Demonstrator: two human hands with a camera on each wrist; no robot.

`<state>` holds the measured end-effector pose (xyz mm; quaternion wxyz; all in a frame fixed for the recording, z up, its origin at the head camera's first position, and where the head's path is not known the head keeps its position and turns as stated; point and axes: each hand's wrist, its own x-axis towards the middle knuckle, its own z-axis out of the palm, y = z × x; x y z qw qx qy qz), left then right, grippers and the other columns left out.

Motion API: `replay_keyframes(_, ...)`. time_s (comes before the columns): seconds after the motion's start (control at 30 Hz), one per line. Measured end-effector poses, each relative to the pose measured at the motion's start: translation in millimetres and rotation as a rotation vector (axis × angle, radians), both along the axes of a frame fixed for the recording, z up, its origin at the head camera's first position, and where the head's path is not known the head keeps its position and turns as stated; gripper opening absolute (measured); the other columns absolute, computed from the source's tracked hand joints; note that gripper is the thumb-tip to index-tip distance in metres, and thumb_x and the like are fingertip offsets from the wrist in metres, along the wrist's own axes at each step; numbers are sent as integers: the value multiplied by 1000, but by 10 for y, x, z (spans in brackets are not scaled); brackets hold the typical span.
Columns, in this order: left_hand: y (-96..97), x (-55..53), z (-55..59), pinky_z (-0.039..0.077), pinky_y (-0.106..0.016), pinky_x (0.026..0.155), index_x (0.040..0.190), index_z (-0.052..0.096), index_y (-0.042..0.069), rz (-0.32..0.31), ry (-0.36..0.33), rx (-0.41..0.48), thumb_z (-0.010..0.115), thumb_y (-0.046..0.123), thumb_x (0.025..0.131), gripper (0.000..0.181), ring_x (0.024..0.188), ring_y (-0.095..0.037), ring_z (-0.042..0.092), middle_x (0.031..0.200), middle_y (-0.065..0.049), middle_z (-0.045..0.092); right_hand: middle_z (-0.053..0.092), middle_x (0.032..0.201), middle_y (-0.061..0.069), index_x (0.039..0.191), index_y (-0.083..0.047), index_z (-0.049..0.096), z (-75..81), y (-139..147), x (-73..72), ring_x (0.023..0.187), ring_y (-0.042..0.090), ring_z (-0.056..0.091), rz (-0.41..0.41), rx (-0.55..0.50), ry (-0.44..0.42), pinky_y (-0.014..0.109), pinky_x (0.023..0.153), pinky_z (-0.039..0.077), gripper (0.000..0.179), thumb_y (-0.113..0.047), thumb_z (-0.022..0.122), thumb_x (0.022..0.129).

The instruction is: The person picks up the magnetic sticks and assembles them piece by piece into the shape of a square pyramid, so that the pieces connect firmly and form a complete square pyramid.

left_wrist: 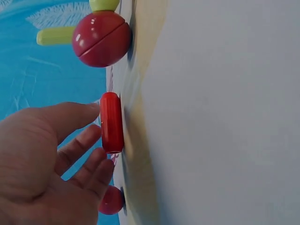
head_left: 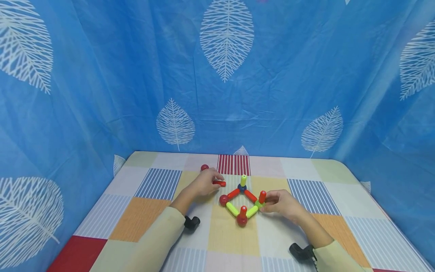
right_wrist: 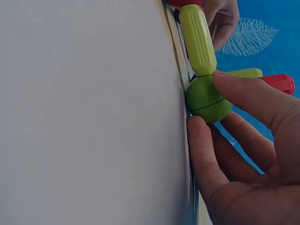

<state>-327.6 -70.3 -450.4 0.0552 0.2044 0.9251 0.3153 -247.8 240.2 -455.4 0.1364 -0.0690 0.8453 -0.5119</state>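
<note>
My left hand reaches over the table to a loose red rod, thumb tip and fingertips right at its side. With thumb and fingers, my right hand pinches a green ball at the right corner of a four-sided frame. Its other corners are a dark blue ball at the back, a red ball at left and another red ball in front. Red rods form the back sides, yellow-green rods the front ones. Upright rods stand on the blue, green and front balls.
A separate red ball lies behind the left hand. A patchwork-patterned cloth covers the table. Blue curtains with white leaf prints enclose the back and sides. Black wrist-worn devices hang close to the tabletop.
</note>
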Motion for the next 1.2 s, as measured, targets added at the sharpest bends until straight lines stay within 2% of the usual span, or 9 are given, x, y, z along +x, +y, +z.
replay_keyframes(0.33, 27, -50, -64, 56, -39, 99, 116, 75, 14, 5, -51, 31, 79, 12, 89, 27, 104, -19, 62, 112, -3, 68, 74, 103, 10, 119, 9, 67, 16, 17, 5, 92, 15, 66, 26, -58, -26, 23, 76, 58, 44, -4, 84, 80)
replay_keyframes(0.57, 60, -79, -74, 57, -34, 88, 114, 75, 12, 11, -91, 36, 79, 9, 88, 26, 92, -17, 59, 99, -1, 68, 74, 103, 9, 120, 9, 66, 1, 33, -7, 92, 15, 67, 33, -62, -43, 24, 76, 58, 44, -4, 83, 81)
replay_keyframes(0.83, 69, -78, -63, 57, -38, 95, 113, 76, 13, 11, -111, 18, 78, 9, 89, 25, 95, -18, 60, 101, -1, 69, 74, 106, 11, 120, 9, 66, 7, 28, -1, 92, 15, 67, 32, -68, -45, 23, 77, 59, 45, -4, 84, 81)
replay_keyframes(1.03, 57, -57, -51, 56, -36, 94, 115, 76, 15, -7, -98, 11, 78, 11, 90, 25, 96, -18, 59, 102, 0, 68, 74, 106, 10, 119, 9, 67, 12, 32, -4, 92, 14, 67, 34, -79, -46, 23, 78, 59, 44, -5, 84, 81)
replay_keyframes(1.2, 40, 15, -9, 57, -37, 96, 122, 73, 21, -2, -139, 91, 76, 15, 93, 30, 103, -18, 59, 112, 1, 66, 74, 106, 10, 119, 8, 67, 11, 37, -16, 93, 14, 67, 38, -85, -49, 23, 78, 59, 45, -6, 84, 81)
